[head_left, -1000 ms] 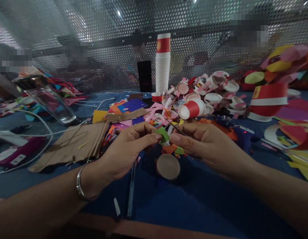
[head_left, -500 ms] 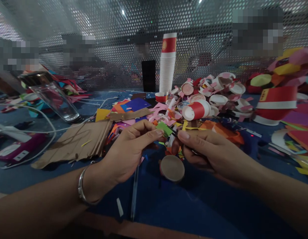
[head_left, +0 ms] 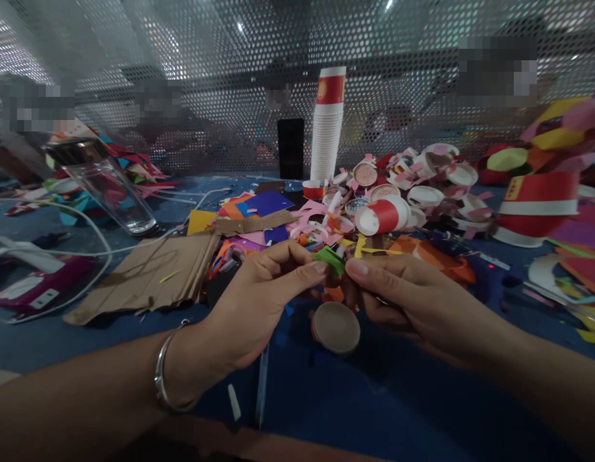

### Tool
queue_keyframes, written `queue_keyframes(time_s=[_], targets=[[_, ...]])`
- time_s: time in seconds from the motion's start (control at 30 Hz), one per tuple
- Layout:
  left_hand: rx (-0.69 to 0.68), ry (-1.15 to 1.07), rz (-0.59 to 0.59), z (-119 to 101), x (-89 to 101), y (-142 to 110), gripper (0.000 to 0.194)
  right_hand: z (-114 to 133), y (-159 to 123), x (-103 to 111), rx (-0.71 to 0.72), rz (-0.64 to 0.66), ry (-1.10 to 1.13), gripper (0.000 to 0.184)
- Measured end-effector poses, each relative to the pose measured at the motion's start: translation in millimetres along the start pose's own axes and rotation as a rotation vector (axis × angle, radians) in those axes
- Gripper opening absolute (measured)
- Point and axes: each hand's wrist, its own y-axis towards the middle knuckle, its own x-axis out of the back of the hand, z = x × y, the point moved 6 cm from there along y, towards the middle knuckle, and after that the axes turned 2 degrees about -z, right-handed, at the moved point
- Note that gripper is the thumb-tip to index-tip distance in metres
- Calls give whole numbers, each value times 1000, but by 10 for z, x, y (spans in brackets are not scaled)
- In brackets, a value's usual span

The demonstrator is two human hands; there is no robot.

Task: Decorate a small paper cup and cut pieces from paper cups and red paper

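My left hand (head_left: 258, 295) pinches a small green paper piece (head_left: 329, 258) between thumb and fingers, a metal bangle on its wrist. My right hand (head_left: 403, 298) is closed close beside it, thumb meeting the same green piece; its fingers curl round something thin and dark that I cannot name for sure. Both hands hover just above the blue table mat (head_left: 355, 398). Below them lies a small upturned paper cup (head_left: 336, 327) showing its round brown base. Orange and green paper scraps lie under the fingers.
A tall stack of red-and-white paper cups (head_left: 327, 128) stands at the back beside a black phone (head_left: 291, 147). Cut cups and paper scraps (head_left: 413, 186) pile at the right, brown cardboard (head_left: 153, 273) and a glass jar (head_left: 109, 189) at the left. A perforated screen closes the far side.
The green piece, first held up between both thumbs, is now tucked lower between the fingertips. The thin dark tool seen by my right hand earlier is now mostly hidden. The view shifted slightly.
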Motion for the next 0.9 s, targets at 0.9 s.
queue_keyframes(time_s=[0.9], targets=[[17,31,-8,-2,-6,-8,18,19,4,-11,46,-11,-31,52]])
